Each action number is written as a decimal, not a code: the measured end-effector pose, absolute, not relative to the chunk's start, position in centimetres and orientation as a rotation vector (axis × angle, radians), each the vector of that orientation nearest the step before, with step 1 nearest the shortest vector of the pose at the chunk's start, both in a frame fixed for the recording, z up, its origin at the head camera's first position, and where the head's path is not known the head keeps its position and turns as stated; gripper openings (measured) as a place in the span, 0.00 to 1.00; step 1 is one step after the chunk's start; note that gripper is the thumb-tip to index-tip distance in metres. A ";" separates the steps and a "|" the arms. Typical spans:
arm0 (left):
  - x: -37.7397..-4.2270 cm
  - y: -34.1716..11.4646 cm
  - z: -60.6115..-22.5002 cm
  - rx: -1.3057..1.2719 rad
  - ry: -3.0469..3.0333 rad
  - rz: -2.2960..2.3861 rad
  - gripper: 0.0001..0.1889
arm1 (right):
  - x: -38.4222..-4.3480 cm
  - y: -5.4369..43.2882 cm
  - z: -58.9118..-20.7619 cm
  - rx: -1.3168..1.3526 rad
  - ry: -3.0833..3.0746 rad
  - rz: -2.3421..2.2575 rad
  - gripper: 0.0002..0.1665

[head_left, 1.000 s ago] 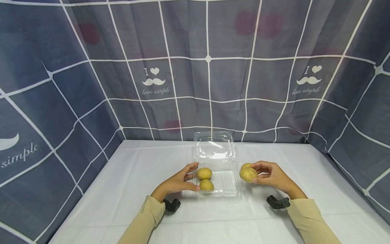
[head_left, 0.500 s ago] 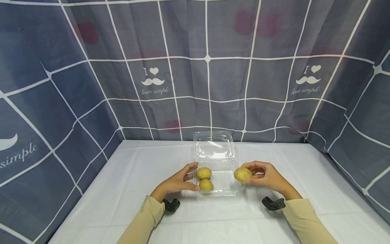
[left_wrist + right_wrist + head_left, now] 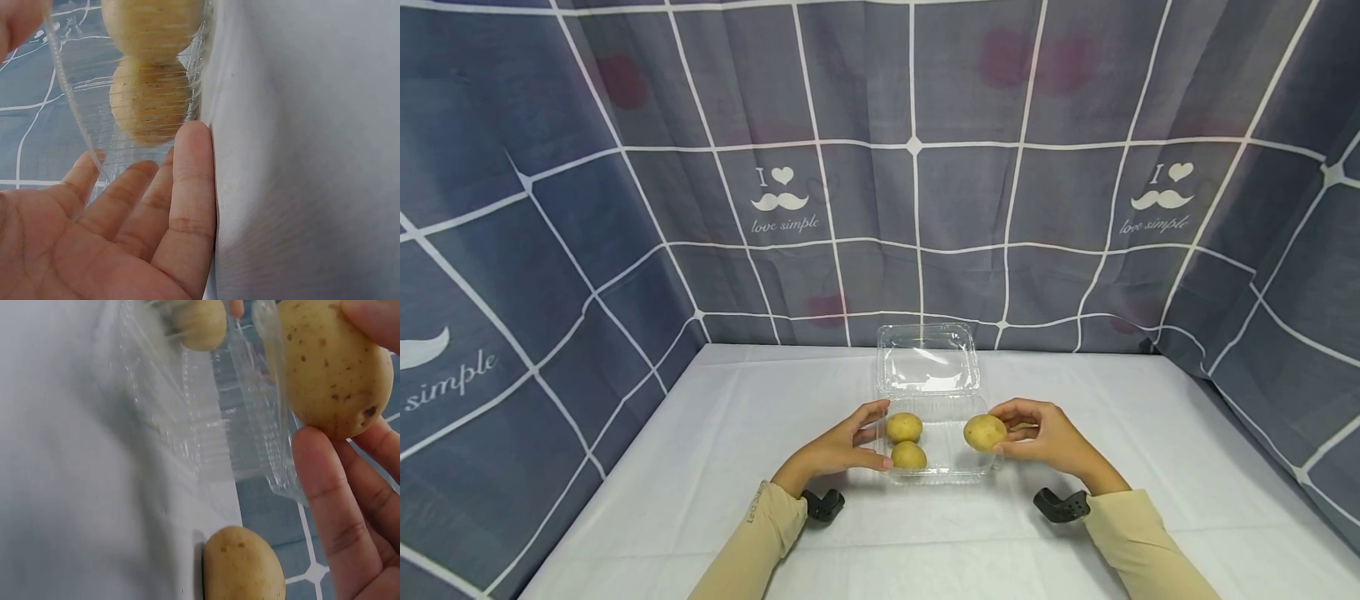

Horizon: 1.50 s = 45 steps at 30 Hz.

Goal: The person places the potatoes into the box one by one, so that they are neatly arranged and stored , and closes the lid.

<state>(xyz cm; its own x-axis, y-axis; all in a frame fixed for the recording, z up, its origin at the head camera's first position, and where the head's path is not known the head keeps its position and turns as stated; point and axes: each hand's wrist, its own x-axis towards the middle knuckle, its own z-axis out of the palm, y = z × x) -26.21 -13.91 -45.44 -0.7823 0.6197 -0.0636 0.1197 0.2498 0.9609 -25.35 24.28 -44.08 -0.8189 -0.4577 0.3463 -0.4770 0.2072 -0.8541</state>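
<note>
A clear plastic clamshell box (image 3: 943,477) lies with its lid (image 3: 928,360) raised at the back. Two yellow potatoes, a rear one (image 3: 904,427) and a front one (image 3: 909,455), sit along its left side. My right hand (image 3: 1048,437) pinches another potato (image 3: 985,433) between thumb and fingers, over the box's right edge. At the left side, my left hand (image 3: 838,447) touches the box wall with mostly straight fingers, its thumb by the front rim. In the right wrist view, a loose potato (image 3: 242,565) rests on the table outside the box; my right hand hides it from the head view.
A white cloth (image 3: 700,467) covers the table. Behind and at both sides hangs a grey-blue checked curtain (image 3: 962,196). Each wrist carries a black device, one at the left (image 3: 824,505) and one at the right (image 3: 1062,505).
My right hand has moved left, bringing its potato from beside the box to over the box's right edge. The left hand and the two potatoes in the box have stayed in place.
</note>
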 end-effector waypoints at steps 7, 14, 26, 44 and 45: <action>-26.2 -13.9 -45.6 0.674 2.105 1.547 0.55 | -25.5 23.3 -44.0 0.993 -2.428 1.679 0.24; -26.1 -13.9 -45.7 0.678 2.097 1.552 0.55 | -25.8 22.3 -44.1 1.006 -2.441 1.680 0.23; -26.3 -13.9 -45.6 0.682 2.098 1.550 0.55 | -25.9 20.6 -43.8 1.025 -2.482 1.651 0.25; -26.3 -14.0 -45.4 0.679 2.100 1.550 0.55 | -26.3 19.8 -43.6 1.008 -2.622 1.483 0.26; -26.3 -14.0 -45.4 0.678 2.101 1.550 0.55 | -26.4 19.7 -43.7 1.019 -2.628 1.474 0.26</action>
<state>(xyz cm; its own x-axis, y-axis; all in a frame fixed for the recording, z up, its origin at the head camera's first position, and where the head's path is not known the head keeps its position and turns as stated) -26.30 -14.00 -45.38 -0.7825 0.6197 -0.0600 0.1255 0.2514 0.9597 -26.38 19.73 -43.66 -0.7942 -0.5470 0.2647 -0.5110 0.3653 -0.7781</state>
